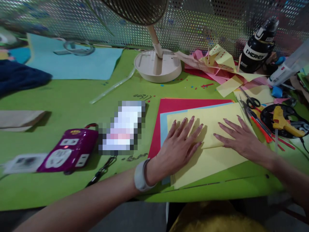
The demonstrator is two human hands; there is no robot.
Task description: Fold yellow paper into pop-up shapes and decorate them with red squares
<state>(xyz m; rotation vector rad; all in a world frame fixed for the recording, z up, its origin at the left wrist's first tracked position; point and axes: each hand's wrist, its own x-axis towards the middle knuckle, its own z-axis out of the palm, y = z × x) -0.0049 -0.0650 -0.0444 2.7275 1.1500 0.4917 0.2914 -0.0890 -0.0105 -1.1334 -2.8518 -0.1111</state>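
Note:
My left hand [180, 145] lies flat with spread fingers on the left part of the yellow paper [205, 166]. On the right part of that paper rests my right hand [241, 137], its fingers also stretched out. An edge runs across the yellow paper between the hands, as if its upper part is folded over. Under it, a light blue sheet [164, 120] shows along the left and top. A red sheet [183, 103] lies lowest, sticking out at the back and left. Neither hand grips anything.
Right of the papers lie scissors [252, 101], a red cutter [262, 129] and a yellow glue gun [281, 120]. Behind them are paper scraps [224, 61] and a black bottle [258, 48]. A fan base [158, 69], a blurred-out phone [123, 125] and a purple power strip [72, 149] stand leftward.

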